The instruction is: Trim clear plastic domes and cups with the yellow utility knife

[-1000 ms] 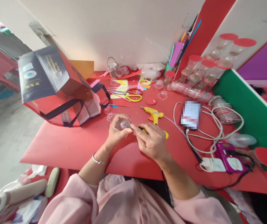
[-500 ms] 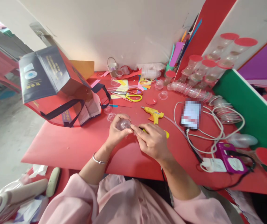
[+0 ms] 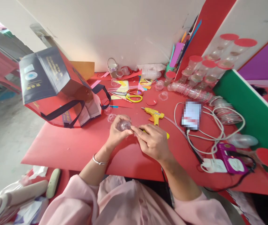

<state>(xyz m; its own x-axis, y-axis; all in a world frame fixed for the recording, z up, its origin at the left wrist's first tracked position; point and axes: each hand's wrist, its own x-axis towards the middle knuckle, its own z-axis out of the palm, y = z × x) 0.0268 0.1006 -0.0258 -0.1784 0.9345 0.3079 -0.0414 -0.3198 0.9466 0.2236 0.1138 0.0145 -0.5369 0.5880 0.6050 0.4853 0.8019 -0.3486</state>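
Note:
My left hand is curled round a small clear plastic cup, its thumb along the near side. Close against it on the right is my right hand, fingers closed on a slim tool with a yellow end that sticks out past the knuckles. The tool's tip meets the cup's right side near my left thumb; most of its length is hidden, and I cannot make out its kind. Just beyond the right hand, a yellow glue gun lies on the red table.
A red and dark bag stands on the left. Scissors lie among paper scraps at the back. On the right are stacked clear cups, a phone, white cables and a purple power strip. Lidded jars stand behind.
Hardly anything differs. Both hands keep the same hold on the cup and the tool, and the view has shifted very slightly.

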